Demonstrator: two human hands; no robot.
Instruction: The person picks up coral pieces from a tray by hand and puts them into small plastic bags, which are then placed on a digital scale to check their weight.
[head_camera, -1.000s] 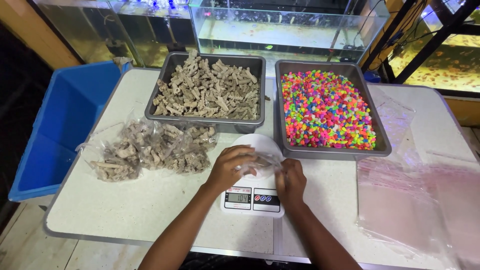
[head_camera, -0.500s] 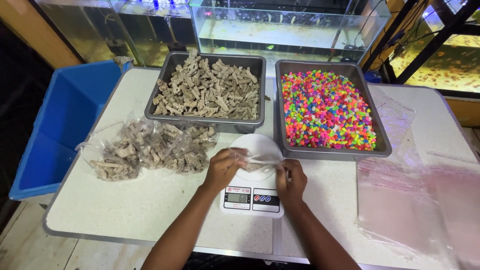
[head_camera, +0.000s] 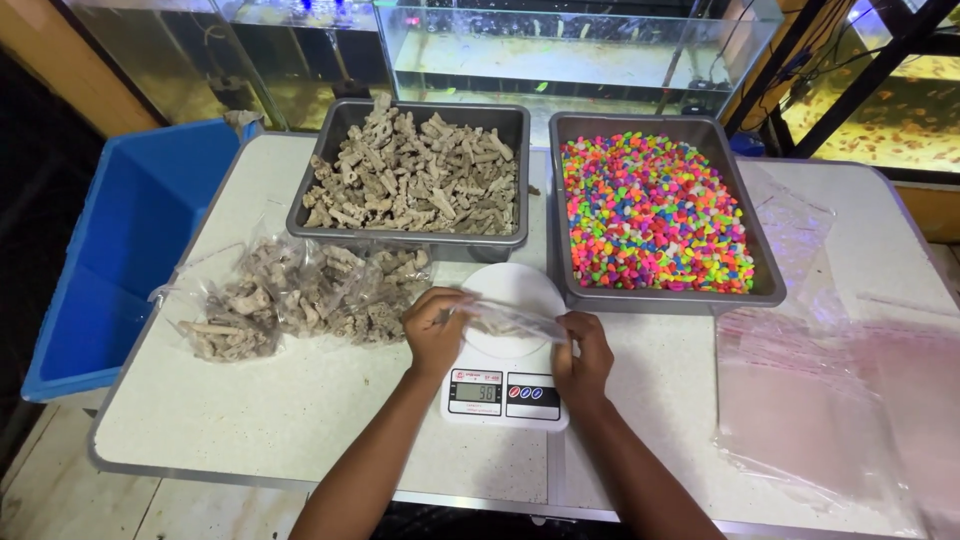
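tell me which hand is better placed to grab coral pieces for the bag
Left, probably. The left hand holds the clear bag beside the packed coral bags, below the coral tray; the right hand sits nearer the coloured gravel tray.

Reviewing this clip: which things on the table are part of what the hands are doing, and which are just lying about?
In use:
- left hand and right hand, holding a clear plastic bag between them
- white kitchen scale beneath it

Lying about:
- tray of pale coral pieces
- tray of coloured gravel
- filled bags of coral
- stack of empty bags
- blue bin
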